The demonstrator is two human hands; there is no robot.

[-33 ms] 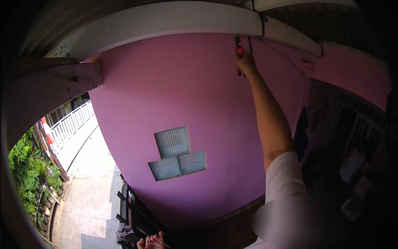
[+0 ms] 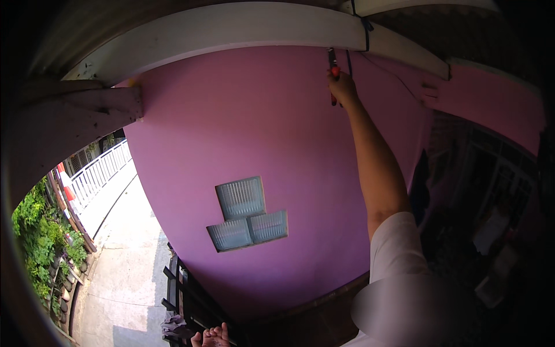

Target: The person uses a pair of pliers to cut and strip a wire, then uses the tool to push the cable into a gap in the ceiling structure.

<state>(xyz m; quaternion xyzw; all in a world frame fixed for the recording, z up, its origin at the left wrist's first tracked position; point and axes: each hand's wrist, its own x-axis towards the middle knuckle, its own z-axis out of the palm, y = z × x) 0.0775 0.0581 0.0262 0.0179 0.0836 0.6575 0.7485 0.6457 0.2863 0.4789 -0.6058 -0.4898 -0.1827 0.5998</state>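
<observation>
So the red-handled tool point(image 2: 335, 72), looks like pliers or cutters, is up near the pink wall's point(image 2: 277, 127) top edge, right hand point(image 2: 343, 88) wrapped round it: that grip is closed on the handles. Its long axis runs close to upright, head poking up out of the fist to about the white beam's point(image 2: 231, 34) lower edge; can't tell if it's touching. A dark strap point(image 2: 349, 61) hangs just right of the tool, roughly parallel. Left hand point(image 2: 213, 338) is well apart, way down by a greyish-purple cloth point(image 2: 175, 325), fingers half curled; it's cut off, so no idea if it's holding anything. Compared with the earlier frame? Honestly, both hands and the tool look basically unmoved.
</observation>
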